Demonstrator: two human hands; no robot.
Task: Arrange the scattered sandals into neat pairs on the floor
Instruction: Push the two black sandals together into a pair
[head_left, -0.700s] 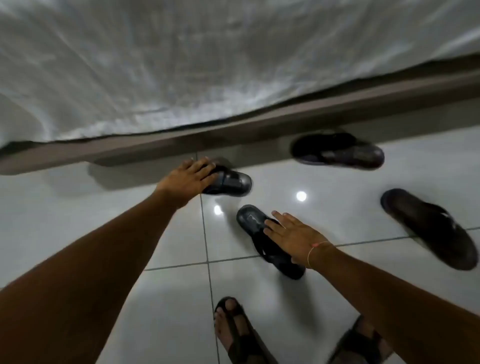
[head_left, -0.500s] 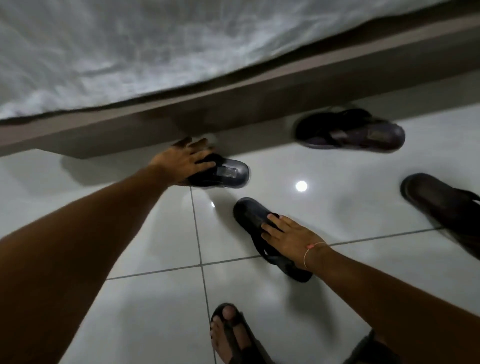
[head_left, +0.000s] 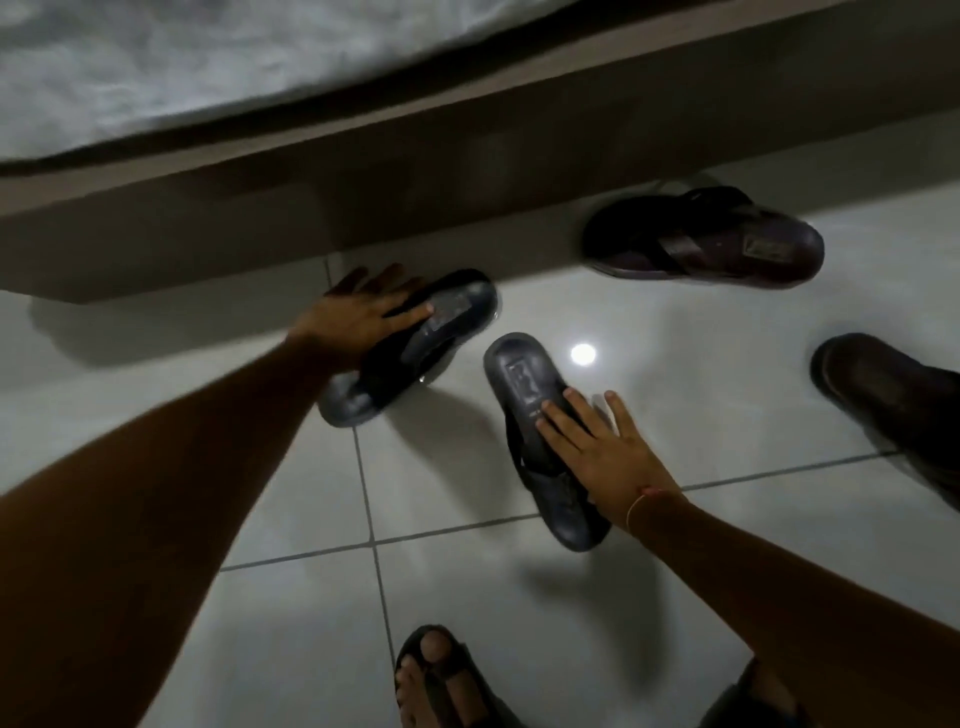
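Note:
Two dark grey sandals lie on the white tiled floor. My left hand (head_left: 358, 317) rests flat on the left grey sandal (head_left: 441, 322), which lies tilted just in front of the bed base. My right hand (head_left: 608, 457) presses on the strap of the right grey sandal (head_left: 524, 379), fingers spread over it. A dark brown sandal (head_left: 727, 244) lies crosswise by the bed base at the upper right. Its brown mate (head_left: 893, 389) sits at the right edge, partly cut off.
A bed with a light sheet (head_left: 208, 67) and a brown wooden base (head_left: 363, 176) runs across the top. My own feet in dark sandals (head_left: 441, 680) stand at the bottom. Open tile lies at the lower left.
My left hand has pulled the left grey sandal out from the bed base and turned it diagonal. The right hand stays on the other grey sandal. The view has moved closer.

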